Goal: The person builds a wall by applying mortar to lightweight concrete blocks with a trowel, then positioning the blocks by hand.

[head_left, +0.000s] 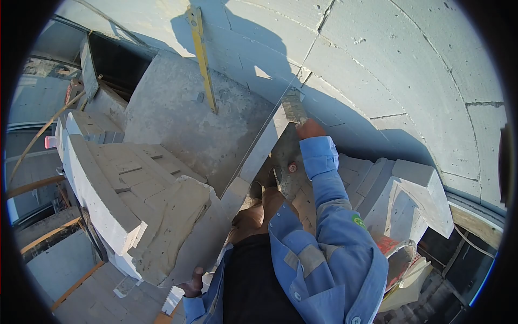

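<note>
My right hand [310,129] reaches forward to the far end of a narrow block wall [263,148], where it meets the large wall. Its fingers are closed beside a rough grey patch [293,105] on the block's end; I cannot tell what they hold. A taut string [253,141] runs along the narrow wall's edge. My left hand [192,283] is low at my side, in shadow, by a pale block face [197,245]. Its fingers are partly extended, with no object showing in them.
A yellow spirit level [200,59] leans against the large block wall [372,59]. Stacked blocks [129,170] stand at left, more blocks [413,183] at right. A bucket [399,262] is beside me at lower right. A pink-capped bottle [51,141] sits far left.
</note>
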A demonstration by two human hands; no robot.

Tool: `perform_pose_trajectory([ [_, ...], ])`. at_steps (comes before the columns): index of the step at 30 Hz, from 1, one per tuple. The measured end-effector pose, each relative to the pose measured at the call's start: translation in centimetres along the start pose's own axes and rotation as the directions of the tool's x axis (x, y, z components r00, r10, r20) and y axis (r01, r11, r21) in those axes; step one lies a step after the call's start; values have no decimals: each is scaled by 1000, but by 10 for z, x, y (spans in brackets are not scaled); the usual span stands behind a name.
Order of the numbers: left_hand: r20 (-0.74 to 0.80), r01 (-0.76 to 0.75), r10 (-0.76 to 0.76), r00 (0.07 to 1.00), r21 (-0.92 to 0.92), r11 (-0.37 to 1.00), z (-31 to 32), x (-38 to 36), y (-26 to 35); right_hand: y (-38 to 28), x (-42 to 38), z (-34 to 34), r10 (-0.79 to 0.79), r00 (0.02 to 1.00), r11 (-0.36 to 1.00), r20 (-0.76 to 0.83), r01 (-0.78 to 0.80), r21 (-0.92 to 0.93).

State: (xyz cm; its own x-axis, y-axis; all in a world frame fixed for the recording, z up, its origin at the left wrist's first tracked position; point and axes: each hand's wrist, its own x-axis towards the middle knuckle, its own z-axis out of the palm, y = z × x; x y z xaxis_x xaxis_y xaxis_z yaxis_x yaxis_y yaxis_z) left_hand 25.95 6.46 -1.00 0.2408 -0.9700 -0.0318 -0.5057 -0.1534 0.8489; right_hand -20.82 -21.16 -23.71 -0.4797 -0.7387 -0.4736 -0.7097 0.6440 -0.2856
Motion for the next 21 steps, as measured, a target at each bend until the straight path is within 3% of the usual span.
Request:
perform_pose_trajectory([
  [1, -8, -1, 1, 1000, 1, 1000, -2, 0, -3, -4, 0, -3, -9, 1000, 1000, 0, 9, 1],
  [3, 31, -147, 144, 989, 138, 979, -5, -4, -12, -5, -5, -4, -46, 996, 999, -79, 46, 0],
  [7, 53, -142, 140, 989, 26, 990, -1, -9, -19, -12, 8, -9, -57, 997, 998, -56, 57, -5],
  [9, 33, 11, -10, 999, -23, 1000, 1, -13, -16, -13, 16, -9, -111, 990, 994, -87, 108, -33],
  [12, 102, 80, -75, 992, -47, 996, 0, -13, -11, -11, 34, -2, -87, 996, 994, -34, 89, 58],
  [16, 119, 97, -93, 988, -28, 995, 2, -10, -4, -9, 35, -4, -116, 993, 992, 31, 114, 45],
  [19, 154, 138, -131, 979, -38, 990, 2, -13, -6, -11, 30, -11, -104, 994, 994, -18, 104, 12],
  [21, 98, 148, -143, 985, -49, 988, 3, -15, -6, -10, 26, -14, -89, 995, 996, -51, 88, -5],
])
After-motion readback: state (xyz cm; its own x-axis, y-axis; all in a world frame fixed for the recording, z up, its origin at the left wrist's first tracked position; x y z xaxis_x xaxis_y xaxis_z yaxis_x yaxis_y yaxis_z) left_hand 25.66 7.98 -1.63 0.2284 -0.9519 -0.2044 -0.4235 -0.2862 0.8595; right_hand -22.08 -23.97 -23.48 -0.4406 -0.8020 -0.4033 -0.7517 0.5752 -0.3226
